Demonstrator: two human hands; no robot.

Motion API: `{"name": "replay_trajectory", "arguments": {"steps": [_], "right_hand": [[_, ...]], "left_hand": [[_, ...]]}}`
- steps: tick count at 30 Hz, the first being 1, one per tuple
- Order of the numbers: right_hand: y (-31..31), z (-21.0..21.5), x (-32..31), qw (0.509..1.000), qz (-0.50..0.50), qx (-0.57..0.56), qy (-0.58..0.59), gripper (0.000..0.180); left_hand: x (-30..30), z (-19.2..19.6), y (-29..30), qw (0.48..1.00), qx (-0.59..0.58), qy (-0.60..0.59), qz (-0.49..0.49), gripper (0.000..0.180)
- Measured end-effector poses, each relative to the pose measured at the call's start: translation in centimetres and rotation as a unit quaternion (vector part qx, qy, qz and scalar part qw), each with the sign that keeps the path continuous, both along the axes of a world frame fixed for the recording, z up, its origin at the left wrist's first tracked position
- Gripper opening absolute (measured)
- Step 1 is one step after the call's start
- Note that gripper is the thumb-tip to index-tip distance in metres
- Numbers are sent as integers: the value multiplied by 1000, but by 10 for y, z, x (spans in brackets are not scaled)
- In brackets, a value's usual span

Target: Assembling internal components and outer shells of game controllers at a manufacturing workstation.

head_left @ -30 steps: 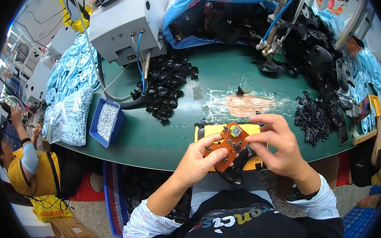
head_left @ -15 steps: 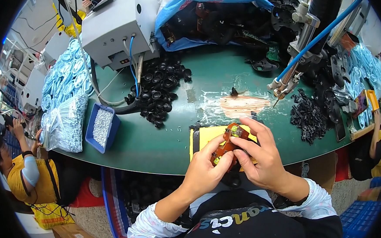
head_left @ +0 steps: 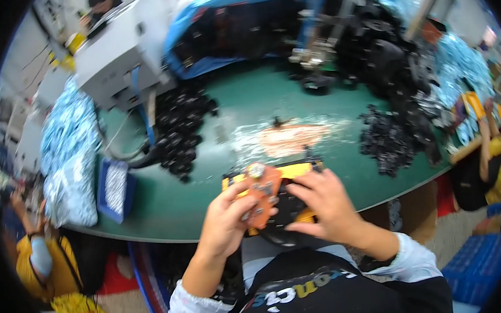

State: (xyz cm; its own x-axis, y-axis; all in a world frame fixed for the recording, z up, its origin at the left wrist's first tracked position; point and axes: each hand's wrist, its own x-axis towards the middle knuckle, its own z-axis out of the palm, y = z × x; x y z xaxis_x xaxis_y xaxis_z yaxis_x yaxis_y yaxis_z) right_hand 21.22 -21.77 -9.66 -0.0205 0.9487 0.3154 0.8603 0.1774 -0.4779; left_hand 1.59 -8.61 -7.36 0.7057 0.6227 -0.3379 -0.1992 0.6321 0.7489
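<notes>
circuit board [head_left: 264, 193] is pinched in left grip [head_left: 223, 221]; i can't tell if right grip [head_left: 330, 212] holds black shell [head_left: 286, 209].

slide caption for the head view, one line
Left hand holding an orange circuit board, right hand spread beside a black plastic part, at a green worktable.

Circuit board [head_left: 267, 186]: orange-brown, flat, longer than wide. Held raised and tilted above the middle stretch of the tabletop's [head_left: 167, 209] near edge, long sides running roughly away from that edge. Pale roundish component [head_left: 255, 170] seen at its far end; small dark and light parts spread over the face, details blurred. Near end partly covered. Black housing [head_left: 287, 207]: placed just right of the board, close to the tabletop's near edge. Partly hidden, outline blurred. Contact between the two cannot be told.
</notes>
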Motion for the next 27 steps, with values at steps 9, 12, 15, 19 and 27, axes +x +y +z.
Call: {"name": "replay_trajectory", "arguments": {"steps": [9,12,15,19,27], "right_hand": [[-25,16,84,960,-264,90,17,20],[-44,7,120,942,-326,71,18,12],[-39,0,128,951,-304,56,-27,11],[-23,-7,135,963,-264,23,-42,14],[-14,-11,152,972,-226,35,-52,10]], "left_hand": [[-18,-6,-12,999,-17,36,9,39],[-10,-4,-12,999,-14,42,11,40],[-6,-4,-12,999,-16,33,2,39],[-2,-1,-17,999,-20,30,1,40],[0,-1,-20,999,-18,38,1,40]]}}
